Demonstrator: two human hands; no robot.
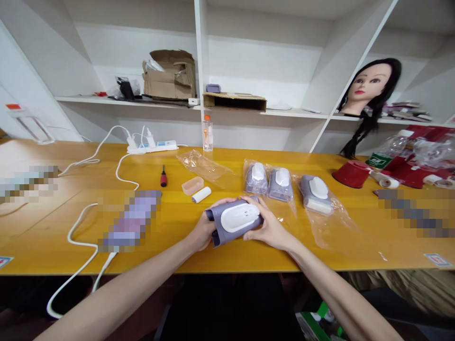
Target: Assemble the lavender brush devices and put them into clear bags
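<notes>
Both hands hold a purple-grey plastic device with a white oval panel (240, 217) just above the table's front part. My left hand (203, 233) grips its left end, with most fingers hidden behind it. My right hand (270, 228) wraps round the right end, thumb along the lower edge. Dark openings show at the device's left end. Just beyond lie a white cylinder (201, 194) and a translucent peach tray (192, 185). To the right, similar devices rest in clear plastic bags: one (256, 179), a second (280, 184) and a third (316, 193).
A red-and-black screwdriver (163, 178) lies on the yellow table (170, 255). Charging cables run left from a white power strip (152, 147). An empty clear bag (206, 166), a clear bottle (208, 135) and red spools (351, 174) stand or lie farther back, below shelves with a mannequin head (371, 87).
</notes>
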